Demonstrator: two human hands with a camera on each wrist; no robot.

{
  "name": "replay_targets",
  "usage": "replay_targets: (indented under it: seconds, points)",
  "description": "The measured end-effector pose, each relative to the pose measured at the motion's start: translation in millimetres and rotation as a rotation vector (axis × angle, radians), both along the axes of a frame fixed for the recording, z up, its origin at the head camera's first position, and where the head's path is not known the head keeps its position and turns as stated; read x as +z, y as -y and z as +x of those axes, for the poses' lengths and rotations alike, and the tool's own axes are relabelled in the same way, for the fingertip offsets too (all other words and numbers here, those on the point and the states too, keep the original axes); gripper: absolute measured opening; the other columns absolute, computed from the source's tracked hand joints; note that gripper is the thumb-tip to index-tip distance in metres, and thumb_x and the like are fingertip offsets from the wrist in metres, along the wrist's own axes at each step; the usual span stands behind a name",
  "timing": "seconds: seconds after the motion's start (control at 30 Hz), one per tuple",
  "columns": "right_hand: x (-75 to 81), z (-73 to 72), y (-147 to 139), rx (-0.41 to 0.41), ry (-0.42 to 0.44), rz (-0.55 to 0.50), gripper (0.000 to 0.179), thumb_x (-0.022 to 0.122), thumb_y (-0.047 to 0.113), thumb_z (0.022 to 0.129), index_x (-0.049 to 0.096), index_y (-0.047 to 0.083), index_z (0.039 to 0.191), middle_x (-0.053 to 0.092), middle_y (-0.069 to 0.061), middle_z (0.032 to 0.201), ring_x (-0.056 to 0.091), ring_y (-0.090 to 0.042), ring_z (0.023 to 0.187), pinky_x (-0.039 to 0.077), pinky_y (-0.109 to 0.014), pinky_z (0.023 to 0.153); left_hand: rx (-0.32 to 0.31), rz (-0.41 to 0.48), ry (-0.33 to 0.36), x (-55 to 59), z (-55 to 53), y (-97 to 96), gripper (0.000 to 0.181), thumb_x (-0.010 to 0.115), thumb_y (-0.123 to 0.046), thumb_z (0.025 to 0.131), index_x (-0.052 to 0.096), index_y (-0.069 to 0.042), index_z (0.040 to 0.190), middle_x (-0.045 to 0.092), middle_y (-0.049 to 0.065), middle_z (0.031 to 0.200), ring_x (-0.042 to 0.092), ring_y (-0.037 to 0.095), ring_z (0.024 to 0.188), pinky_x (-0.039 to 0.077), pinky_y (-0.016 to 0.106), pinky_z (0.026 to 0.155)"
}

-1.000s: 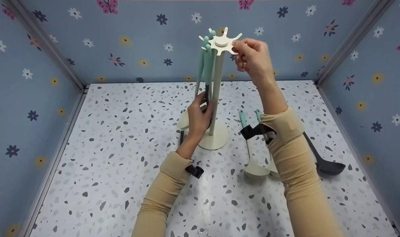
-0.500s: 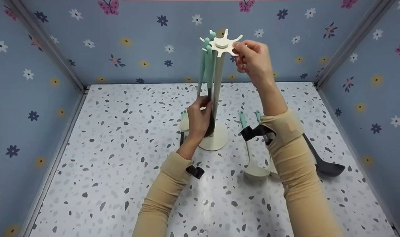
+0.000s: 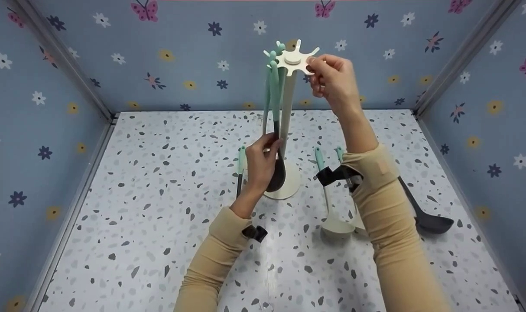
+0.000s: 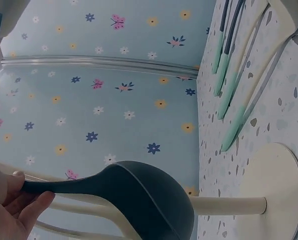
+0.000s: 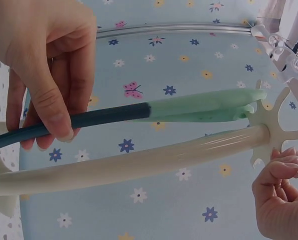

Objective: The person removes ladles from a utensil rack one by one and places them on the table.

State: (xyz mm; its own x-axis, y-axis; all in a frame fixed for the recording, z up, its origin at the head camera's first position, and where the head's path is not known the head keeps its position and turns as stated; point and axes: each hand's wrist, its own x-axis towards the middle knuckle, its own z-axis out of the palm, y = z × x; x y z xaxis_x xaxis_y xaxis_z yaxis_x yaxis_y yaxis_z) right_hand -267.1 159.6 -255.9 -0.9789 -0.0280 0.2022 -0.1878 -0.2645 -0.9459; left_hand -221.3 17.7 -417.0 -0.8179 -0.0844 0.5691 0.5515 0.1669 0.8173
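My left hand [image 3: 259, 162] pinches the dark neck of a ladle [image 3: 277, 177] with a mint-green handle; its bowl points down, filling the lower middle of the left wrist view. The ladle's handle end is right at a hook of a cream utensil stand [image 3: 287, 108], as the right wrist view also shows. Behind it, other mint-handled utensils [image 3: 267, 95] hang from adjoining hooks, their lower ends partly covered by my left hand. With thumb and fingers, my right hand [image 3: 337, 80] pinches one arm of the stand's hooked top [image 5: 268, 125].
To the right lie a cream ladle [image 3: 336, 226], another pale utensil partly under my right sleeve, and a dark ladle [image 3: 434, 222]. A mint-and-black handle [image 3: 240, 164] lies left of the stand's round base [image 3: 291, 186]. Patterned walls [image 3: 185, 56] enclose the tabletop.
My left hand has slid down a little with the ladle, whose dark bowl now shows beside the wrist over the stand's base. My right hand keeps its pinch on the hook.
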Motion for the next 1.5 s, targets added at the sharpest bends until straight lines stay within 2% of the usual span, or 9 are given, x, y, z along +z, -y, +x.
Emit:
replay_targets:
  seconds: [0.13,0.37,0.63,0.93,1.2,1.33,1.43,1.5]
  points:
    - [-1.0,-0.1,-1,0.0,0.003,0.0,0.021,0.056,0.002,0.085,0.056,-0.005,0.066,0.046,-0.008,0.051,0.035,-0.013,0.039,0.026,-0.019,0.033,0.0,-0.001,-0.006,0.9,3.9,1.0,0.018,0.059,-0.008,0.085,0.062,0.008,0.093,0.064,0.015,0.083,0.063,0.02,0.074,0.052,0.022,0.06]
    - [-2.1,1.1,-3,0.006,-0.024,0.025,0.02,0.057,0.004,0.085,0.056,-0.005,0.067,0.045,-0.008,0.052,0.035,-0.014,0.041,0.028,-0.02,0.035,-0.005,0.0,-0.025,1.2,7.5,2.9,0.018,0.059,-0.008,0.085,0.063,0.008,0.092,0.065,0.015,0.081,0.063,0.019,0.074,0.052,0.022,0.058]
    - [-1.7,1.4,-3,0.004,-0.031,0.042,0.02,0.057,0.006,0.086,0.057,-0.004,0.068,0.045,-0.008,0.053,0.036,-0.015,0.042,0.029,-0.02,0.035,0.003,0.006,-0.053,1.6,6.6,7.2,0.018,0.06,-0.009,0.084,0.065,0.008,0.09,0.065,0.015,0.081,0.063,0.02,0.072,0.052,0.024,0.058]
    - [-1.6,0.7,-2,0.016,-0.042,0.035,0.02,0.056,0.005,0.086,0.057,-0.004,0.069,0.045,-0.009,0.055,0.037,-0.015,0.043,0.029,-0.02,0.035,0.015,-0.021,-0.05,2.3,8.1,13.8,0.016,0.06,-0.006,0.084,0.065,0.007,0.091,0.065,0.015,0.081,0.063,0.018,0.073,0.052,0.022,0.058]
    - [-1.6,1.3,-2,0.009,-0.033,0.041,0.021,0.057,0.006,0.086,0.057,-0.003,0.068,0.045,-0.008,0.054,0.036,-0.015,0.043,0.029,-0.02,0.036,0.027,-0.05,-0.04,29.8,25.8,16.5,0.011,0.059,0.004,0.082,0.064,0.012,0.088,0.064,0.021,0.08,0.063,0.027,0.071,0.052,0.032,0.056]
    - [-1.1,1.4,-1,0.004,-0.023,0.035,0.021,0.057,0.006,0.086,0.057,-0.004,0.067,0.045,-0.008,0.054,0.036,-0.015,0.042,0.029,-0.019,0.035,0.016,-0.053,-0.007,18.8,16.3,19.0,0.013,0.059,-0.001,0.084,0.065,0.009,0.09,0.065,0.018,0.083,0.063,0.024,0.073,0.052,0.031,0.057]
    - [-0.7,1.4,-1,0.004,-0.02,0.036,0.021,0.057,0.006,0.085,0.057,-0.004,0.067,0.045,-0.008,0.054,0.036,-0.015,0.042,0.029,-0.019,0.035,0.035,-0.067,0.004,8.9,8.2,22.6,0.015,0.06,-0.005,0.084,0.066,0.006,0.092,0.065,0.015,0.083,0.063,0.021,0.073,0.052,0.028,0.058]
    - [-0.5,1.3,0,0.003,-0.019,0.035,0.02,0.057,0.006,0.085,0.057,-0.004,0.067,0.045,-0.008,0.054,0.037,-0.014,0.042,0.03,-0.019,0.035,0.053,-0.084,-0.002,7.3,6.5,25.6,0.015,0.059,-0.006,0.084,0.066,0.005,0.093,0.065,0.013,0.082,0.063,0.02,0.073,0.052,0.026,0.058]
